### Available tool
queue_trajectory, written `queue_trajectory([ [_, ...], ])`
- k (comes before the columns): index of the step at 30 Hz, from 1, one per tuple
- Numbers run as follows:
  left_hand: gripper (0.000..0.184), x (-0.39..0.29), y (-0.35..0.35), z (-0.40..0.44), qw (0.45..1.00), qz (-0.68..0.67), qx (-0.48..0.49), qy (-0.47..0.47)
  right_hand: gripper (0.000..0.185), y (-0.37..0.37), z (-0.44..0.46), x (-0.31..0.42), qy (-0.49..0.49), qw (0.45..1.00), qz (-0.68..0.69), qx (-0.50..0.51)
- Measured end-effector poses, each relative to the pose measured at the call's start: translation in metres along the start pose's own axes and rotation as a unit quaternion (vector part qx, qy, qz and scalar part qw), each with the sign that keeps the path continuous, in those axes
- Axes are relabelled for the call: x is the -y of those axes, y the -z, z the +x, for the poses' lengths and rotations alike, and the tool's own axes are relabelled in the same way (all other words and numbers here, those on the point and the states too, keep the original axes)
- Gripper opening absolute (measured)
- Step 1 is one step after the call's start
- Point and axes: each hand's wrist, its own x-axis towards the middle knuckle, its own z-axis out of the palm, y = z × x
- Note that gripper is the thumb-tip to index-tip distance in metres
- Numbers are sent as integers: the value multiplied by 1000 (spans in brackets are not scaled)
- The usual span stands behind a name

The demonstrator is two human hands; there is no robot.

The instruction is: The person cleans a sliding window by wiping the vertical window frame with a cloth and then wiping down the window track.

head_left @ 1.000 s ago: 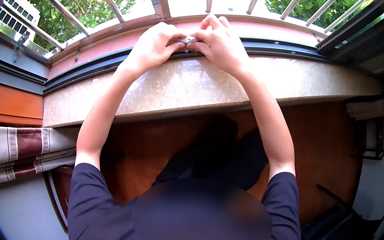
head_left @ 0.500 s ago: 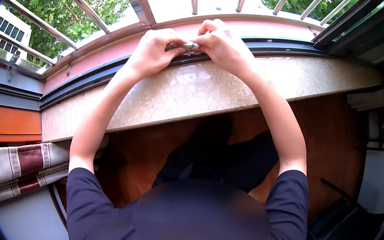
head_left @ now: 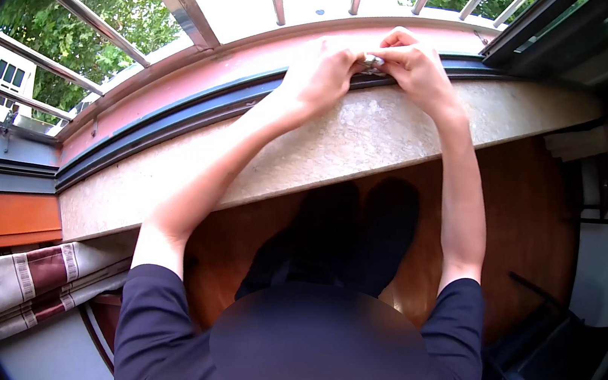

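Observation:
Both my hands meet over the dark window track [head_left: 231, 105], fingers bent close together. Between their fingertips is a small, crumpled, whitish-grey thing [head_left: 372, 61], too small to name. My left hand [head_left: 323, 75] is closed on its left side, thumb and fingers pinched. From the right, my right hand [head_left: 419, 69] pinches it with thumb and forefinger. Part of the piece is hidden by the fingers. It sits at or just above the track; I cannot tell whether it touches.
A pale stone sill [head_left: 325, 143] runs below the track. Beyond are a pink outer ledge [head_left: 220, 66] and metal bars [head_left: 87, 8]. A folded curtain [head_left: 43, 276] hangs at lower left. A black chair [head_left: 549, 357] stands at lower right on the wooden floor [head_left: 511, 231].
Both hands have shifted right along the window track, still together around the small whitish-grey piece. The camera view has moved slightly too, and my legs have changed position.

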Motion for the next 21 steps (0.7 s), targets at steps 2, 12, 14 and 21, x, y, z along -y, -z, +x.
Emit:
queue_trajectory([
  [2,16,7,10,-8,999,-1,43,32,18,-12,4,11,25,1000,14,-4],
  [12,20,44,57,-61,996,-50,-23,74,16,-57,19,72,44,998,17,37],
  [14,19,35,51,-54,997,-39,-23,68,16,-53,16,62,40,999,6,34],
  [21,22,2,5,8,998,-32,21,40,19,3,-1,9,-8,997,-77,23],
])
